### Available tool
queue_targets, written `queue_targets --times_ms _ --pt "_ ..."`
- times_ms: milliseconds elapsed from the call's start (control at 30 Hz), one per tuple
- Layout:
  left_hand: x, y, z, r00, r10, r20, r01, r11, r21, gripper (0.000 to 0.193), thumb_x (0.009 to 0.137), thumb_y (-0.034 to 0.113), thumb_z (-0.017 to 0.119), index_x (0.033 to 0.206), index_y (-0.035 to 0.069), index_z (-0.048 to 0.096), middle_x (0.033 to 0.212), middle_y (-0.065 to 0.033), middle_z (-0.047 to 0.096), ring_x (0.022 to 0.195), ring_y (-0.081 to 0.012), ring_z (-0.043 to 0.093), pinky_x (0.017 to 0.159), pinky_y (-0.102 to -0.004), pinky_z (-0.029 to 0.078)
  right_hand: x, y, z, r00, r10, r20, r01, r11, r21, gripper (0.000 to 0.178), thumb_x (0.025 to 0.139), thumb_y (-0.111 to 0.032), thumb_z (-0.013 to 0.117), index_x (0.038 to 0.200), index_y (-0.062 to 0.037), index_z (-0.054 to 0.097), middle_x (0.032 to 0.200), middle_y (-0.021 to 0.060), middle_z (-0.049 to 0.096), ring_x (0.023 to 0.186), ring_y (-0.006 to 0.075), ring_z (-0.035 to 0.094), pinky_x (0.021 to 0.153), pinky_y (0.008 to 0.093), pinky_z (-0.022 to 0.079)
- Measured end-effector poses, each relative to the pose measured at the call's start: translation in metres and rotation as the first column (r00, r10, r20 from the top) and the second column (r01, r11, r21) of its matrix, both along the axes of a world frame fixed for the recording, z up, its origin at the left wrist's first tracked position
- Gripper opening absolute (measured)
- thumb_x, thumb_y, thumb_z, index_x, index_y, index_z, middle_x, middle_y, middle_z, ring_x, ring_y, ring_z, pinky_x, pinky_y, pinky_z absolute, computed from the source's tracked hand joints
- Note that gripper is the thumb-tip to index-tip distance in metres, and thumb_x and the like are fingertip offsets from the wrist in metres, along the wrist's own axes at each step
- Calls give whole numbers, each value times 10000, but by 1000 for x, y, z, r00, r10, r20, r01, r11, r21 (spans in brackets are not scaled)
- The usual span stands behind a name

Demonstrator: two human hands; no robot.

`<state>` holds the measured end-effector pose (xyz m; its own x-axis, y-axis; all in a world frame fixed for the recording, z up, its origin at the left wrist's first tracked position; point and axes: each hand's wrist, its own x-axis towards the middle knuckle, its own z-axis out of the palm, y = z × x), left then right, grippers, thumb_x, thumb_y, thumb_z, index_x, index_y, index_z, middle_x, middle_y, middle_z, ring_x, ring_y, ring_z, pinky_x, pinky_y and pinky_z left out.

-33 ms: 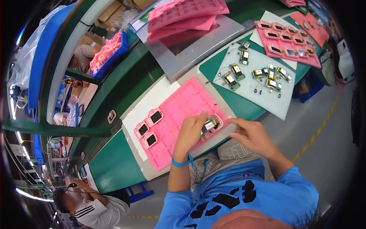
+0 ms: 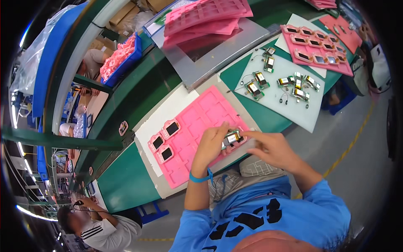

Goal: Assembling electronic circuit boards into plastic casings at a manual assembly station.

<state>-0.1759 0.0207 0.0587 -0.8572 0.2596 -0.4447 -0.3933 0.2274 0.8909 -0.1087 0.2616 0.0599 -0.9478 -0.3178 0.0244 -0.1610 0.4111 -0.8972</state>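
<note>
My left hand (image 2: 211,145), with a blue band at its wrist, is closed around a pink casing at the near right corner of a pink foam tray (image 2: 189,126). In the casing lies a small circuit board with a silver battery (image 2: 232,136); my left fingers partly cover both. My right hand (image 2: 275,149) is at the casing's right end, its index fingertip against it and the thumb held apart. Whether that finger presses a wire or the board is too small to tell. Three pink casings with dark screens (image 2: 171,128) sit at the tray's left end.
A white board (image 2: 289,98) with several battery-fitted circuit boards lies to the right. Beyond it is a pink tray of casings (image 2: 317,48). Pink foam trays (image 2: 201,19) are stacked on a metal frame (image 2: 184,63). A blue bin of pink parts (image 2: 121,59) stands far left; a person in white (image 2: 107,229) works lower left.
My right hand has shifted slightly left, bringing its index fingertip onto the right end of the casing. My left hand keeps its hold in the same place.
</note>
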Motion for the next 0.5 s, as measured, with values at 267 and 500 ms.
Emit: queue_targets --times_ms 267,500 --pt "15 -20 -8 986 71 148 -121 925 361 451 1163 332 494 1339 -30 698 790 -121 755 534 -161 608 518 -260 505 -60 -29 -36 871 207 -446 -91 959 268 405 854 -164 820 1254 -131 764 940 60 789 723 250 714 652 344 534" --pt "41 -38 -26 923 168 -347 -173 985 18 471 1034 296 706 1420 29 661 989 -116 781 792 -213 706 725 -306 583 -67 -37 -43 942 233 -242 -157 942 297 367 870 -179 831 1227 -111 781 918 82 800 714 260 715 647 352 520"
